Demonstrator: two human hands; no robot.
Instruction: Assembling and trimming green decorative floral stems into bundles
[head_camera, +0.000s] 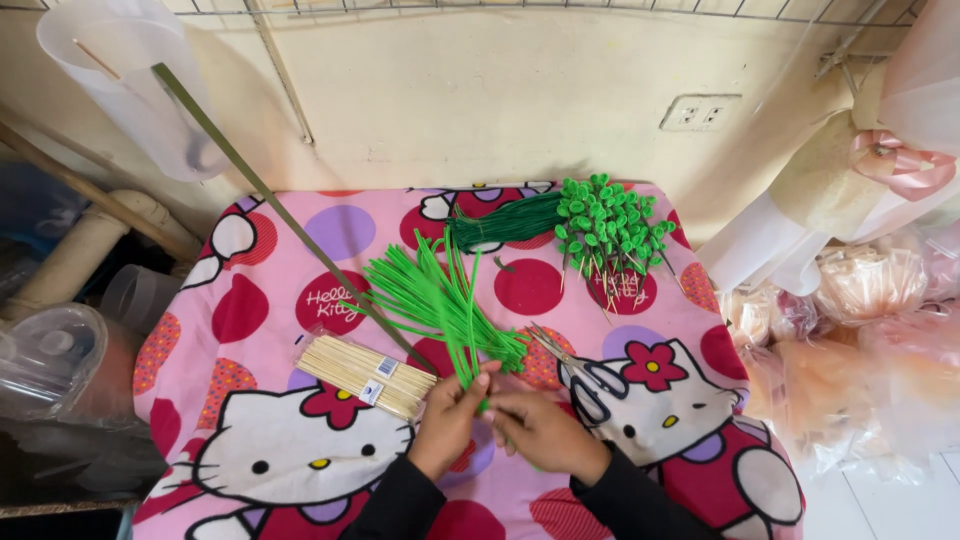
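at nine o'clock a clear plastic container (45, 360) sits off the table's edge beside a pale pipe (80, 250); a translucent plastic jug (130, 80) hangs at ten o'clock against the wall; a long thin green stick (280, 215) slants from that jug down toward the middle of the pink cartoon-cat cloth (250, 300); at seven o'clock on the cloth lies a clear packet of wooden skewers (365, 375), just left of the hands.

the left hand (450, 420) comes up from six o'clock in a black sleeve, wrist bent, fingers curled and pinched closed round the lower end of a bright green pipe cleaner (462, 350), thumb tip pointing toward one o'clock; the pipe cleaner rises from the pinch into the loose pile of green pipe cleaners (435, 295) fanned out at the cloth's centre; the right hand (540, 430) lies just beside the left, palm down, fingers bent inward and touching the same strand low down; whether it truly grips i cannot tell.

scissors (575, 365) rest on the cloth just above the right hand; at twelve o'clock a dark green bundle (500, 220) lies tied; at one o'clock a cluster of green-tipped sticks (610, 230) spreads; at three o'clock pale wrapped bags (860, 350) are heaped off the table.
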